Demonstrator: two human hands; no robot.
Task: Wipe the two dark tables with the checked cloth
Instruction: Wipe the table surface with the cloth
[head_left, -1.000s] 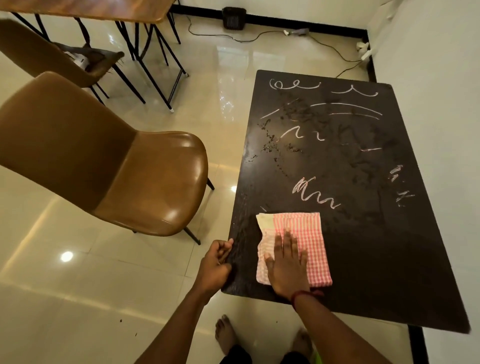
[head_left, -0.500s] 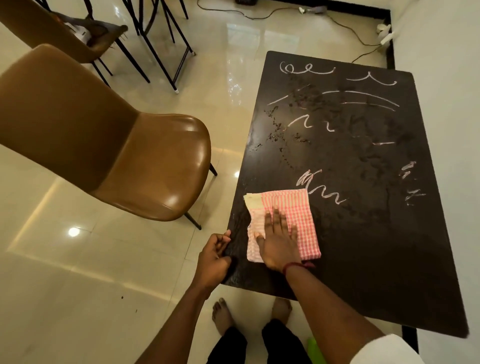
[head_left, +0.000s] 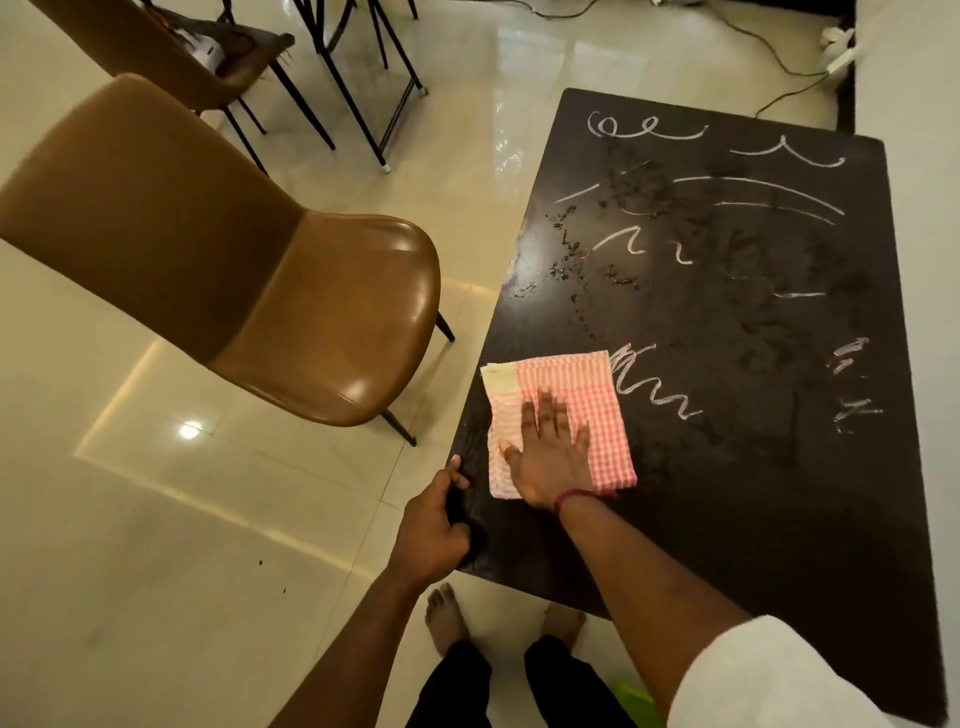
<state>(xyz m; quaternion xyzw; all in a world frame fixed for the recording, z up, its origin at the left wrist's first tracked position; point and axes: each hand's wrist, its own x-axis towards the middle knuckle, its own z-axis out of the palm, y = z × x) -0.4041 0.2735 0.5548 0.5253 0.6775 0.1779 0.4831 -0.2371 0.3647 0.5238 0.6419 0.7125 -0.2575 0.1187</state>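
Cloth (head_left: 563, 415) on table (head_left: 727, 467) near its left edge and near-left corner; chair (head_left: 249, 270) left of table, apart.

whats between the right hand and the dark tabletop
The checked cloth: the right hand presses flat on it, and it lies spread on the dark table, in the head view.

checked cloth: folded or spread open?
Folded: checked cloth lies as a flat pad on the dark table, layers offset at its left edge, right hand pressing it.
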